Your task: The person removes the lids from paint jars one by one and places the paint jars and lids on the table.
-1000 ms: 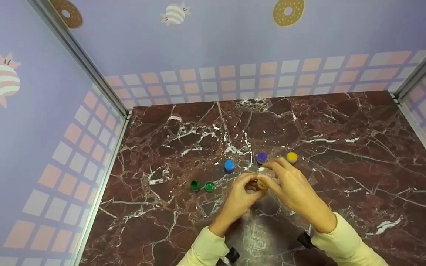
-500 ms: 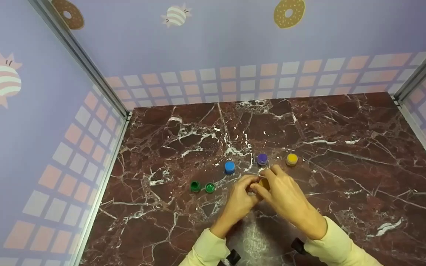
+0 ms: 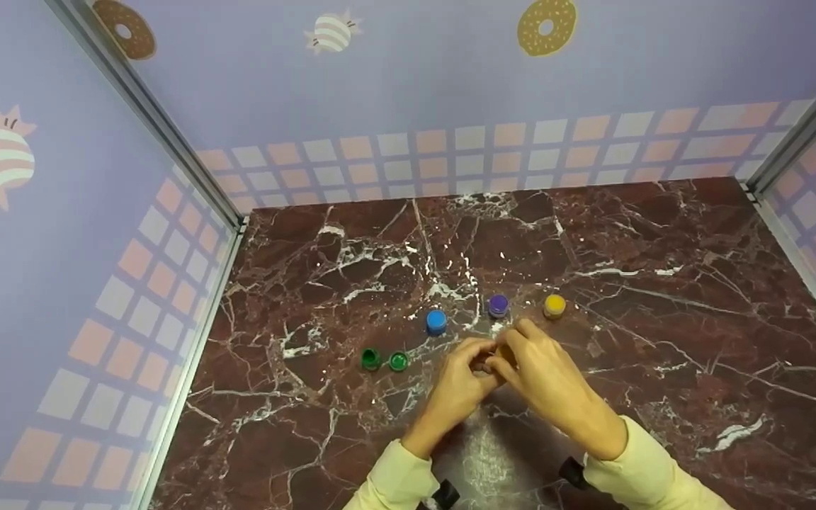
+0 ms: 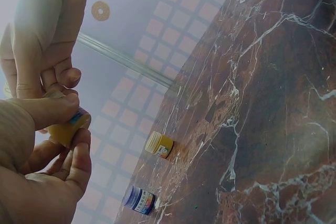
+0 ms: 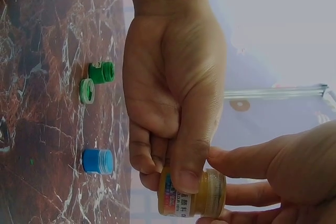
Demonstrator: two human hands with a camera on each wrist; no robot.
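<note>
A small paint jar (image 5: 181,200) of ochre-yellow paint with a printed label is held up between both hands, mostly hidden by fingers in the head view. My left hand (image 3: 456,386) grips its body, thumb across the label. On the clear ribbed lid (image 5: 214,195), my right hand (image 3: 548,379) has its thumb and fingers closed. Beyond the hands stand a capped blue jar (image 3: 436,322), a purple jar (image 3: 498,306) and a bright yellow jar (image 3: 554,306). Left of the hands are an uncapped green jar (image 3: 370,359) and its lid (image 3: 398,361), lying inner side up.
Dark red marble-patterned table (image 3: 309,439) with white veins and small white flecks. A lilac back wall (image 3: 422,78) and side panels enclose it. Black straps or devices (image 3: 443,494) sit at the wrists.
The right hand's raised, spread fingers have come down around the ochre jar, covering more of it. The left hand keeps its hold. The other jars have stayed in place.
</note>
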